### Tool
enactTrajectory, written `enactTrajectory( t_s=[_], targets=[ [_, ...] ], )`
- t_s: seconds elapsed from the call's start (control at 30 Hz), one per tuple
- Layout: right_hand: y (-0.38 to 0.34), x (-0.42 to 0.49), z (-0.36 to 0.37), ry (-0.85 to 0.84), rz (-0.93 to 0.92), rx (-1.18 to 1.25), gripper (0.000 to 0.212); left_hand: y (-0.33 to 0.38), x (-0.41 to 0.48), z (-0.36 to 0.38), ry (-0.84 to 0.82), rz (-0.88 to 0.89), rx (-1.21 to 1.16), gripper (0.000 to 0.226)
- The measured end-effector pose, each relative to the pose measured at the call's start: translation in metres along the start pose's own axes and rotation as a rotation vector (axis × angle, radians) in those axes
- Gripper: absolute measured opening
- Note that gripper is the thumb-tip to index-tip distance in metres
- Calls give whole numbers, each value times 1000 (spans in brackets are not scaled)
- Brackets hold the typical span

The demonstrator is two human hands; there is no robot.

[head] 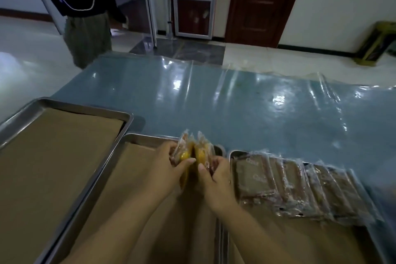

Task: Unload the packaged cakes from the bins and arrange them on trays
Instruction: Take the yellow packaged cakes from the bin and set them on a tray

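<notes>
Cakes (194, 149) in clear wrappers, two packs as far as I can make out on my feed, stand on edge side by side, pressed together, with yellow showing through the film. Both hands have hold of them. The left hand (171, 164) wraps its fingers round the left pack, thumb laid across the near face. The right hand (214, 176) grips the right pack in the same way, thumb pointing up against the film. The two thumbs nearly meet.

The packs are over the far right corner of the middle tray (147, 137). I cannot tell whether their lower edges rest on it, because the hands cover them. That tray is steel and lined with brown paper (132, 169).

Just to its right is the right tray (234, 153), their rims close together. A row (300, 186) of wrapped brown cakes lies across its far end, each pack overlapping the next like shingles and running off toward the right.

The left tray (85, 105) sits at an angle beside the middle one, also lined with brown paper.

All three trays rest on a table (235, 103) with a blue top under a glossy, wrinkled clear sheet. Beyond its far left corner a person (85, 13) stands in a dark top with pale trim. A brown door (261, 2) is in the back wall.
</notes>
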State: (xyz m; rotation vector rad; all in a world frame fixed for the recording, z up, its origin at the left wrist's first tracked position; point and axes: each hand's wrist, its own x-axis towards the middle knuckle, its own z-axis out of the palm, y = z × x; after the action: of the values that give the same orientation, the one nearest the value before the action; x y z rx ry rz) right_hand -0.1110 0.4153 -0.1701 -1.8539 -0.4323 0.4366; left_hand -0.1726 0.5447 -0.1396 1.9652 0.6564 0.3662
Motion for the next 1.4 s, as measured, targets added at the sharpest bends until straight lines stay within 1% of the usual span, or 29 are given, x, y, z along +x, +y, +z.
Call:
enactTrajectory(
  t_s=[0.07, 0.1, 0.23, 0.3, 0.33, 0.4, 0.47, 0.57, 0.67, 0.73, 0.87, 0.93, 1.03, 1.13, 1.2, 1.3, 1.4],
  targets=[
    [4, -5, -8, -50, 17, -18, 31, -10, 1, 5, -55, 35, -35, 45],
    [6, -8, -13, -57, 22, -37, 37, -15, 1, 7, -89, 50, -44, 48],
    [19, -22, -37, -24, 7, -6, 77, -32, -3, 12, -266, 142, -32, 64],
    [25, -29, -46, 2, -19, -119, 91, -41, -7, 15, -345, 196, 12, 71],
    [27, -33, -49, 17, -29, -217, 93, -45, -10, 17, -385, 214, 36, 74],
    [31, -39, -50, 61, -21, -367, 90, -53, -13, 21, -434, 240, 90, 80],
    [34, -45, -47, 74, -36, -454, 88, -60, -13, 24, -419, 271, 181, 84],
    [39, -49, -39, 64, -81, -534, 83, -71, -11, 21, -404, 310, 324, 89],
    [40, -44, -31, 108, -139, -623, 81, -78, -5, 19, -394, 346, 350, 92],
    [37, -35, -27, 116, -163, -688, 80, -78, 4, 20, -356, 350, 337, 88],
    [29, -12, -22, 117, -109, -749, 80, -76, 26, 25, -286, 347, 326, 75],
    [24, -3, -22, 107, -85, -788, 78, -75, 33, 26, -284, 350, 340, 71],
    [19, 0, -24, 60, -61, -858, 75, -74, 36, 24, -299, 367, 372, 72],
    [14, -7, -32, 13, -38, -873, 73, -71, 27, 19, -318, 357, 427, 75],
    [7, -15, -41, 7, -26, -869, 69, -68, 18, 17, -301, 365, 461, 73],
    [-6, -34, -58, 12, -10, -871, 59, -63, 0, 13, -250, 383, 458, 62],
    [-21, -60, -79, -25, 27, -896, 58, -57, -20, 13, -222, 452, 449, 53]
  ],
)
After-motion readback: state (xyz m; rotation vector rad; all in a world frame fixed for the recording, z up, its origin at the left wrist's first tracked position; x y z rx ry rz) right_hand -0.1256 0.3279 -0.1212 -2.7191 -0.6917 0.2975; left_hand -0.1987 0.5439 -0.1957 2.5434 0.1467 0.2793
